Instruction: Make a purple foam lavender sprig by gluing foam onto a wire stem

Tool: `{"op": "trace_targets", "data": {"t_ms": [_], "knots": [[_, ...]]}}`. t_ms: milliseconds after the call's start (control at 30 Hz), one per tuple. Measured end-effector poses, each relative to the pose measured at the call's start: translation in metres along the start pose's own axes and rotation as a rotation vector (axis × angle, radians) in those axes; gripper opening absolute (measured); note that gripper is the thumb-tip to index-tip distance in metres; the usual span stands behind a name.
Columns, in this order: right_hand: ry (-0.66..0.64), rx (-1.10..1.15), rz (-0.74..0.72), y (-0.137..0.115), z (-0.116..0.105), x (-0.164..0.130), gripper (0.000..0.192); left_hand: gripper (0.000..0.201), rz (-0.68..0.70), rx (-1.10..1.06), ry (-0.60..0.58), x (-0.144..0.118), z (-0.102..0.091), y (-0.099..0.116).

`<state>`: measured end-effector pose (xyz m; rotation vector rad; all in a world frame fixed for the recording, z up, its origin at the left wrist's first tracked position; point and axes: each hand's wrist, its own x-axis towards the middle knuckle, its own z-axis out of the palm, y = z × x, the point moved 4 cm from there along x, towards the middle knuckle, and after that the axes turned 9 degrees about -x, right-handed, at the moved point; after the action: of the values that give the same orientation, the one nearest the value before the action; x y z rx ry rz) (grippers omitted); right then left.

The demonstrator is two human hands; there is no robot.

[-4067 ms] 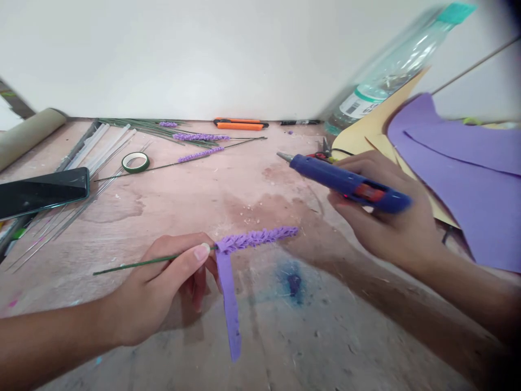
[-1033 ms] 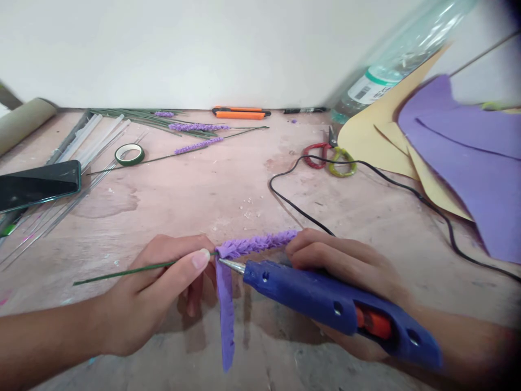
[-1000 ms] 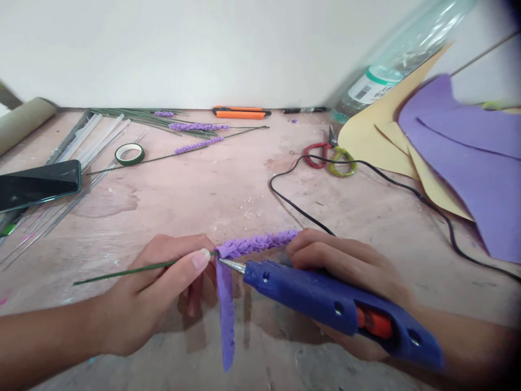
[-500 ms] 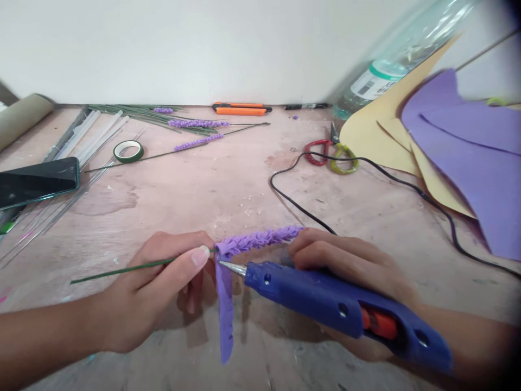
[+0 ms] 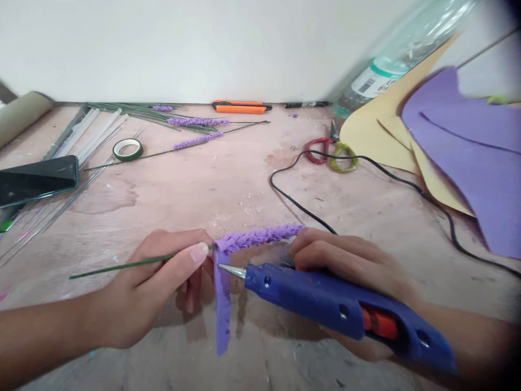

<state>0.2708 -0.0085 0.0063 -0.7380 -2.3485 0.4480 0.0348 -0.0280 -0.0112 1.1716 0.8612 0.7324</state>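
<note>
Between thumb and fingers, my left hand [image 5: 163, 277] pinches a green stem [image 5: 118, 267], just left of where purple foam is wound on it. The wound part forms a fringed purple flower spike [image 5: 264, 237] reaching right to my other hand's fingertips. From the winding hangs a loose purple foam strip [image 5: 222, 309]. My right hand [image 5: 345, 255] is wrapped round a blue glue gun [image 5: 309, 296], partly hidden behind its body. The gun's metal nozzle [image 5: 233, 270] points left, its tip at the upper part of the strip.
A black cord [image 5: 301, 201] loops past scissors [image 5: 331, 152]. Right lie purple foam sheets [image 5: 451, 141], beige sheets [image 5: 374, 130] and a plastic bottle [image 5: 378, 81]. Left are a phone [image 5: 40, 179], green tape [image 5: 127, 150] and clear sticks [image 5: 85, 136]. At the back are finished spikes [image 5: 199, 122] and an orange cutter [image 5: 242, 107].
The hanging strip has swung slightly left, and the nozzle tip now sits a little lower along it. Both hands keep their grips.
</note>
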Motion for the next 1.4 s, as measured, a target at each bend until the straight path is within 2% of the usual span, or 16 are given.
{"op": "trace_targets", "data": {"t_ms": [167, 767, 1000, 1267, 1400], "knots": [[-0.066, -0.033, 0.033, -0.0035, -0.0027, -0.0006, 0.025, 0.051, 0.011, -0.003, 0.002, 0.0004, -0.0004, 0.0], [-0.115, -0.017, 0.068, -0.003, -0.0017, -0.0049, 0.03, 0.053, -0.005, -0.038, 0.023, 0.0006, -0.0002, 0.0016], [-0.116, -0.016, 0.033, -0.0023, -0.0015, -0.0033, 0.031, 0.052, -0.006, -0.052, 0.033, 0.0027, 0.0005, 0.0014], [-0.107, -0.008, 0.033, -0.0024, 0.0015, 0.0011, 0.015, 0.052, 0.036, 0.036, 0.053, 0.0019, 0.0004, 0.0048], [-0.118, 0.024, 0.042, -0.0023, -0.0004, 0.0035, 0.014, 0.051, 0.076, 0.123, 0.064, 0.0018, 0.0002, 0.0069]]}}
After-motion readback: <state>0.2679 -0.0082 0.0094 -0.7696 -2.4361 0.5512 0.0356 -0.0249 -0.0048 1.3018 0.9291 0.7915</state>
